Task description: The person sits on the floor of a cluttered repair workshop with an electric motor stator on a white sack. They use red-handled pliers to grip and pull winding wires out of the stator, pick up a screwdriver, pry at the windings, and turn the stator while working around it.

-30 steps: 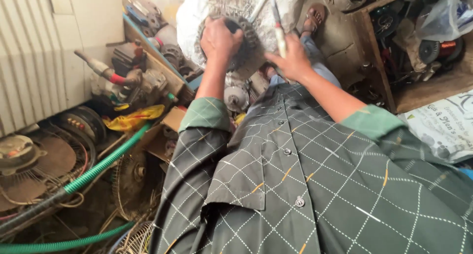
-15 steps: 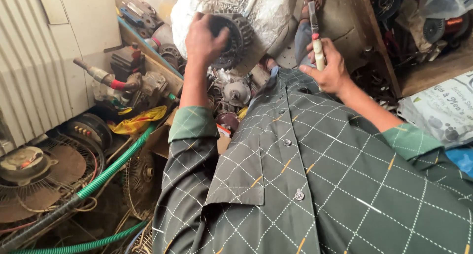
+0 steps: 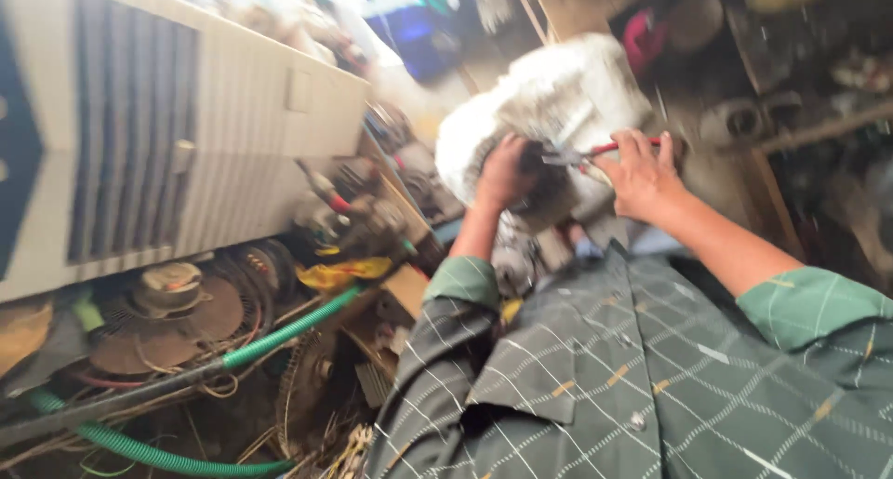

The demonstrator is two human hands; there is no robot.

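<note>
My left hand point(image 3: 503, 174) grips a dark round motor part point(image 3: 544, 186) held up in front of a white sack point(image 3: 558, 102). My right hand point(image 3: 642, 174) holds red-handled pliers point(image 3: 605, 152), their jaws pointing left onto the motor part. Both arms wear green cuffs and a dark checked shirt point(image 3: 605, 386). The picture is blurred, so the contact point of the jaws is unclear.
A large white ribbed cooler body point(image 3: 177, 135) stands at the left. Below it lie a green corrugated hose point(image 3: 279, 335), fan motors point(image 3: 167, 288), wire guards and a yellow rag point(image 3: 339, 274). Cluttered shelves with machine parts fill the right.
The camera has swung and tilted. My right hand has turned the tool from upright to lying level, its tip now at the motor part that my left hand still holds.
</note>
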